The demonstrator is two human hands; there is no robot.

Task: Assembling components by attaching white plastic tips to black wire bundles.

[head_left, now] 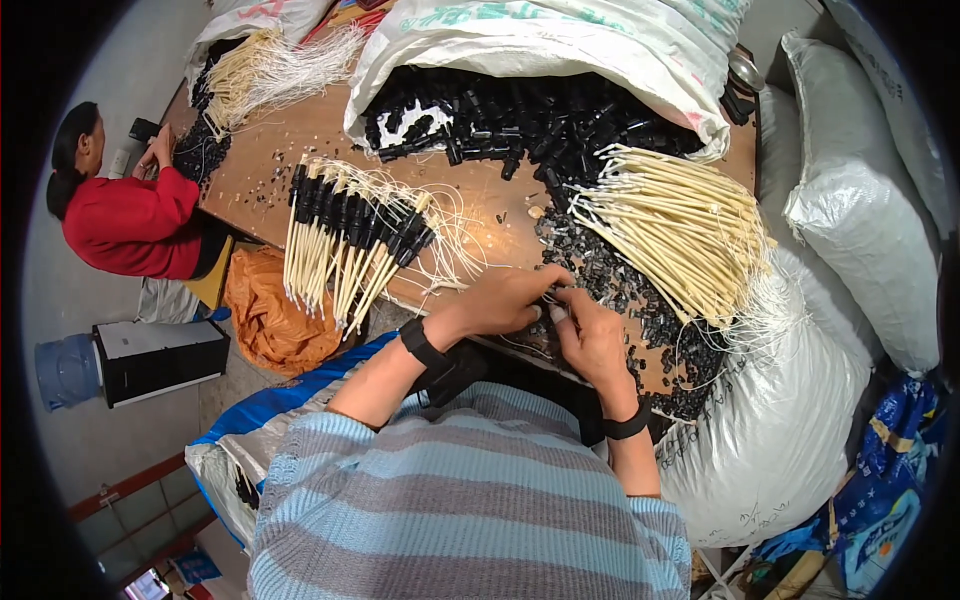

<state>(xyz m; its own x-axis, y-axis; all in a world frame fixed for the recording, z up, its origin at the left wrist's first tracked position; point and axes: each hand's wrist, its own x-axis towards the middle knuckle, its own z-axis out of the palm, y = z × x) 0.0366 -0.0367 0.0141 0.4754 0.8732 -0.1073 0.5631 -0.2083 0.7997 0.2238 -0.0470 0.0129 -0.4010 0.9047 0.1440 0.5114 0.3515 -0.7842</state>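
Note:
My left hand [500, 300] and my right hand [592, 338] meet at the table's near edge, fingertips almost touching. Both are closed in a pinch around something small, mostly hidden by the fingers. A pale end [446, 287] shows beside my left hand; I cannot tell whether it is held. Just beyond my right hand lie many small black plastic pieces [640, 275]. To the right rests a thick bundle of cream-coloured sticks with white threads [680, 235]. Left of my hands sits a row of cream sticks fitted with black sleeves [350, 225], their white cords trailing toward me.
An open white woven sack [560, 45] spills larger black plastic parts [500, 125] across the table's [250, 165] far side. Stuffed white sacks [865, 200] crowd the right. At the far left a person in red [135, 225] works, near an orange bag [270, 315].

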